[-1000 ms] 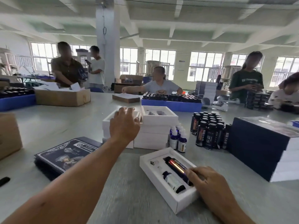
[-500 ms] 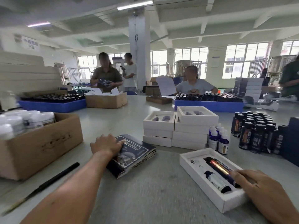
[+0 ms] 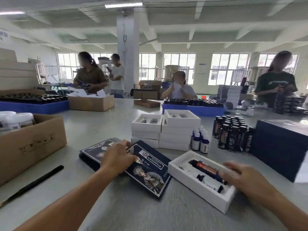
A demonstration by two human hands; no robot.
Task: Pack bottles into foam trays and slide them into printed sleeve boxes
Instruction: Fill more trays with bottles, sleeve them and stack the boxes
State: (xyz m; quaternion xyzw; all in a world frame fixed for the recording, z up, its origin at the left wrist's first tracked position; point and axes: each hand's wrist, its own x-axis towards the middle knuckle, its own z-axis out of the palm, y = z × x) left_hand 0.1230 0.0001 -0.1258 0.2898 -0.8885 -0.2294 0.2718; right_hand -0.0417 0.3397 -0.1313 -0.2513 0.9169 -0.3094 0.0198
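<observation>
The left hand (image 3: 116,158) grips a flat printed sleeve (image 3: 148,169) off its stack; the right hand (image 3: 241,176), fingers relaxed, rests on the foam tray (image 3: 198,185) holding two bottles, bare table (image 3: 150,214) lying nearer

I see bare table (image 3: 150,212) in front of the filled foam tray (image 3: 198,189); behind it tray stacks (image 3: 164,130) and bottles (image 3: 231,132) block, probably the dark box (image 3: 280,147) to its right too.
</observation>
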